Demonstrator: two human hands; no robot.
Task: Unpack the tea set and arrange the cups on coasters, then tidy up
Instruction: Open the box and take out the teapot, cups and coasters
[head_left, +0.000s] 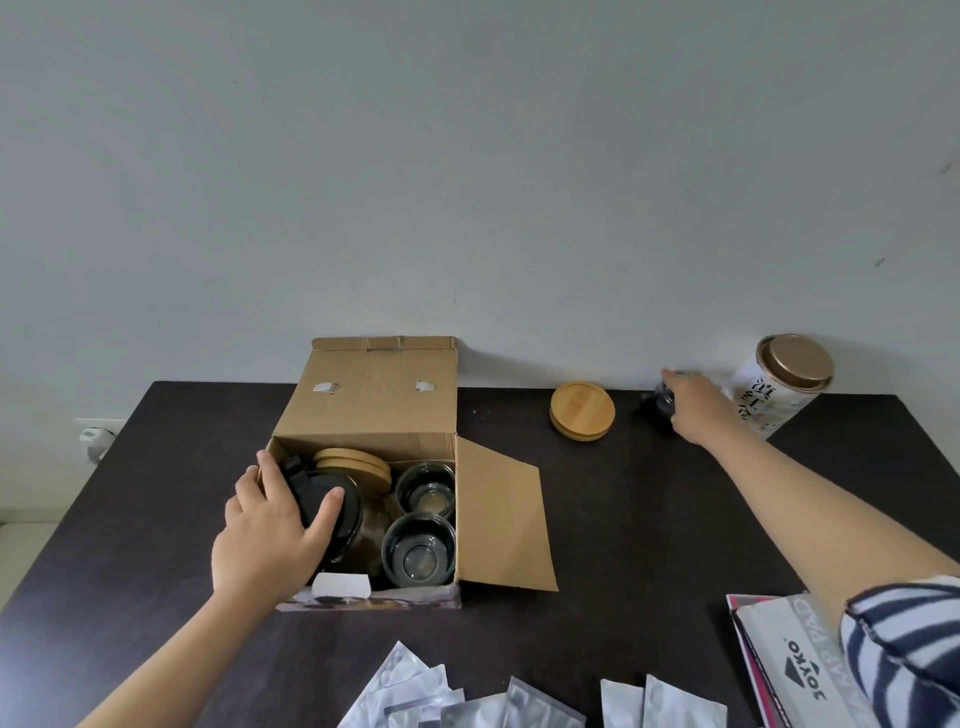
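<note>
Dark table pushed up against a plain grey wall, that's my setup. My left hand (270, 530) is down in the cardboard box (374, 415), fingers and thumb curled over the black lid (317, 499) of the glass teapot (371, 519). Just to the right of that hand, still in the box, sit two glass cups (421, 551) one behind the other, and right behind my fingertips a small stack of wooden coasters (353, 462).

My right arm is stretched way out, and my right hand (693, 410) is wrapped over a small dark cup (662, 397) at the far edge of the table. Left of that hand is a stack of coasters (582, 411) already out on the table, and just to its right a white tin (779, 384) with a gold lid, tilted against the wall.

Handling-wise, my guess: it's all thin glass, so light but fragile and kind of slippery. I wouldn't lift the pot by the lid alone (lids pop off). Better to get fingers under the body or find the handle, which I can't see from here. Cups I'd take round the sides, one at a time.

Close to me, below my left hand, there's a scatter of silver sachets (415, 696), and under my right sleeve a printed packet (789, 670).
</note>
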